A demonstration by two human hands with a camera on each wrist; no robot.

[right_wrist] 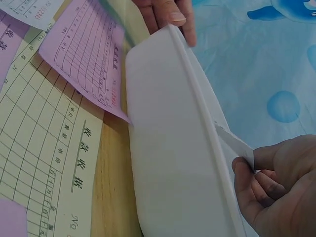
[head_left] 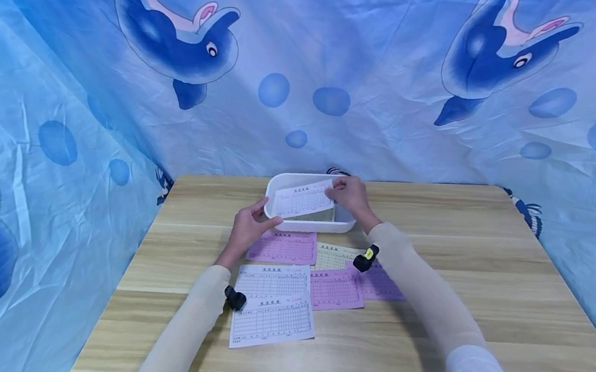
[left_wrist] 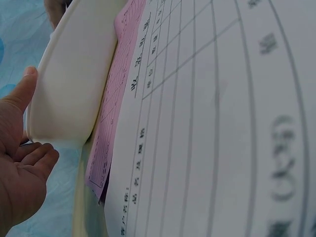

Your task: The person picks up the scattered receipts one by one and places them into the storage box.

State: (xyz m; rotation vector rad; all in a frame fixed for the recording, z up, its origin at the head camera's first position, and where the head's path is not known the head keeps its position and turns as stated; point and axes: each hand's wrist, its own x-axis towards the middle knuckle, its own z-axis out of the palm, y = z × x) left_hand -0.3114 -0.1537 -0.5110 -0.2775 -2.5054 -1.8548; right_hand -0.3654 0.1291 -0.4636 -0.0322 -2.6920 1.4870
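Note:
My right hand (head_left: 350,196) pinches a white printed receipt slip (head_left: 303,201) by its right end, tilted over the opening of a white plastic bin (head_left: 314,227). In the right wrist view, thumb and fingertips meet on the slip's corner (right_wrist: 236,140) beside the bin's rim. My left hand (head_left: 247,229) is at the bin's left end, thumb and forefinger spread about its corner. In the left wrist view, the thumb touches the rim and the other fingers are loosely bent. The bin's floor is partly hidden by the slip.
In front of the bin, receipt sheets lie on the wooden table (head_left: 465,243): a pink one (head_left: 282,250), a yellow-green one (head_left: 335,256), two more pink ones (head_left: 336,290) and overlapping white ones (head_left: 272,322). A blue dolphin-print curtain (head_left: 377,127) hangs behind and at the sides.

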